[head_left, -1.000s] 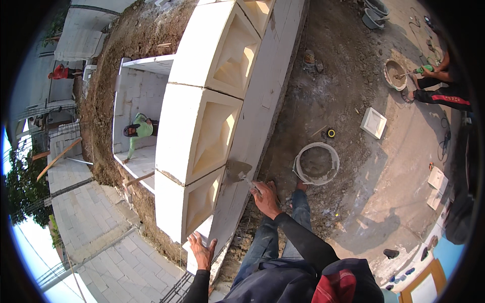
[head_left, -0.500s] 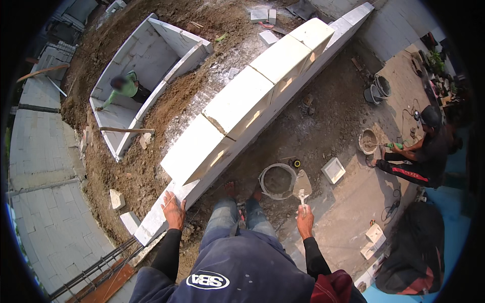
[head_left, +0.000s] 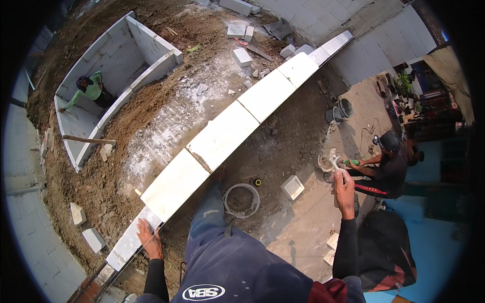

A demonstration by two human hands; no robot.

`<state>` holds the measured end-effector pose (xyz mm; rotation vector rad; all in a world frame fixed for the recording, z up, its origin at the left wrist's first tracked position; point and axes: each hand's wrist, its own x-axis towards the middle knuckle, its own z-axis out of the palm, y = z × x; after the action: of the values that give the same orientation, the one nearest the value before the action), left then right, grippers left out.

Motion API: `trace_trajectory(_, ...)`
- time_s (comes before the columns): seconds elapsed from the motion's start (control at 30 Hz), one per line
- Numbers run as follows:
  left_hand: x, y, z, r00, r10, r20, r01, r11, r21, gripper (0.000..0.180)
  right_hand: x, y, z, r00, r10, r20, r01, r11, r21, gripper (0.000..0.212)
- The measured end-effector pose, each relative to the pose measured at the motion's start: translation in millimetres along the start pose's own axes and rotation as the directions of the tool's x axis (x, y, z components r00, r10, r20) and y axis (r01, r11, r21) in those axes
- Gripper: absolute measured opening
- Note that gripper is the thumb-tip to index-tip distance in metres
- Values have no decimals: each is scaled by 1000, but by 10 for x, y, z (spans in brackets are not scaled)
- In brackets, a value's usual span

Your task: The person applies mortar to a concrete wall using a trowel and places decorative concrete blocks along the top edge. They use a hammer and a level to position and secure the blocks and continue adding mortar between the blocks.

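Note:
My left hand (head_left: pixel 150 239) lies with fingers spread on the lower course of white blocks (head_left: pixel 123 252), just short of the near end block of the upper row. That upper row of large cream-white blocks (head_left: pixel 174 186) runs away diagonally to the upper right. On my right, my right hand (head_left: pixel 344 192) is raised and closed around a trowel (head_left: pixel 334 160). Its blade is hard to make out against the co-worker's bucket behind it. A round mortar bucket (head_left: pixel 226 201) stands on the ground beside my legs, right of the wall.
A co-worker (head_left: pixel 389 166) sits at the right with a green power tool (head_left: pixel 352 163). Another person (head_left: pixel 93 91) stands inside a block-walled pit (head_left: pixel 121 96) at the far left. A white box-shaped piece (head_left: pixel 292 187), a tape measure (head_left: pixel 258 182) and buckets (head_left: pixel 334 115) are on the ground.
My right hand has lifted the trowel up and to the right, away from the mortar bucket. My left hand stays on the lower course. The view has shifted and tilted.

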<state>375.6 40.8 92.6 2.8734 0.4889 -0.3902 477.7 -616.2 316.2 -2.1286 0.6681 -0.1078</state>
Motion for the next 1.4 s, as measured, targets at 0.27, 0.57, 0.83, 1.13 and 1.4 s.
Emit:
trace_trajectory(0.27,-73,66,66,1000,-7,18,8,998,-59,79,1841,-2391,-439,945,-301,132,323,774,-545,31)
trace_trajectory(0.57,-272,-110,131,991,-133,16,132,991,14,69,3977,-2936,1191,728,-278,626,626,-103,-773,31)
trace_trajectory(0.83,-273,72,-75,973,-194,127,193,981,18,77,5073,-2183,2188,606,-40,795,696,-456,-554,19)
trace_trajectory(1.13,-328,-366,25,833,-375,406,219,899,380,67,5755,-1738,2532,640,196,743,709,-523,-473,18)
trace_trajectory(1.4,-276,-301,-35,907,-309,285,253,942,219,67,5917,-1569,2607,561,373,739,812,-422,-403,23)
